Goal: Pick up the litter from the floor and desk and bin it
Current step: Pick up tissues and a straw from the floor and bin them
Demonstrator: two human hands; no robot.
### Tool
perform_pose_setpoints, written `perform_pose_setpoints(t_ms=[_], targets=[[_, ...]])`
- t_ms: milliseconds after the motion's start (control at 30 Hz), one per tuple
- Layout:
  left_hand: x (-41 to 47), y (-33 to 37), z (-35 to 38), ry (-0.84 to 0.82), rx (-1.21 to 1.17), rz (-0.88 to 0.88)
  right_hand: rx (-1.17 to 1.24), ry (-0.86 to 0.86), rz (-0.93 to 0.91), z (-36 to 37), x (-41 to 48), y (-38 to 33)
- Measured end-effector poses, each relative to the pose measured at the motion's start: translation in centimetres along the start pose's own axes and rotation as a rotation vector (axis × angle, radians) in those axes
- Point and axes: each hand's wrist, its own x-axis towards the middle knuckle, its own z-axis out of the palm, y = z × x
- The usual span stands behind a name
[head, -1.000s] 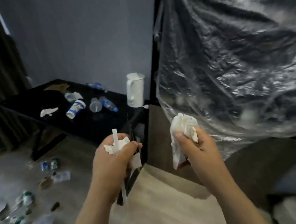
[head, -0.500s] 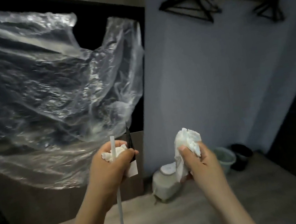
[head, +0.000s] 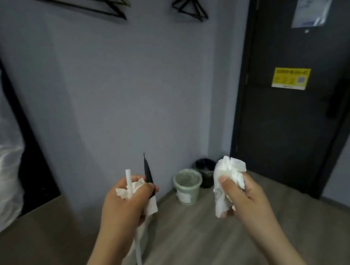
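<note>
- White straw (head: 128, 180), a black strip (head: 147, 170) and paper scraps (head: 135, 186) sit bunched in the clenched left hand (head: 124, 208), probably so one trip covers them all.
- Crumpled tissue (head: 229, 169) is gripped by the right hand (head: 243, 194), thumb pressed on top.
- Green bin (head: 187, 186) and black bin (head: 206, 170) stand in the corner beside the door (head: 293, 126), well apart from both hands; nothing is binned yet.

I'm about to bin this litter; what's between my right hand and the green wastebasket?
Only bare wood floor, per the head view, between the right hand and green wastebasket.
</note>
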Motion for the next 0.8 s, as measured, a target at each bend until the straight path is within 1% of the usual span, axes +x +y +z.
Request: perform_pose_setpoints(t_ms=[167,233,333,433,600,800], targets=[[10.2,-0.2,1.2,-0.088,0.018,0.031,-0.013,0.091,0.038,3.1,7.7,1.5],[14.7,0.0,1.3,-0.114,0.003,0.036,-0.020,0.118,0.038,4.7,10.9,1.8],[21.3,-0.5,1.9,-0.153,0.050,0.049,-0.038,0.147,0.024,6.6,15.6,2.5],[26.7,-1.9,3.5,-0.188,0.053,0.020,-0.060,0.175,0.045,7.4,20.1,4.0],[36.0,-4.6,7.8,-0.175,0.149,-0.028,-0.106,0.228,0.094,6.8,29.0,7.6],[46.8,-7.3,15.4,-0.125,0.207,-0.001,-0.098,0.229,0.145,4.8,41.8,12.4]])
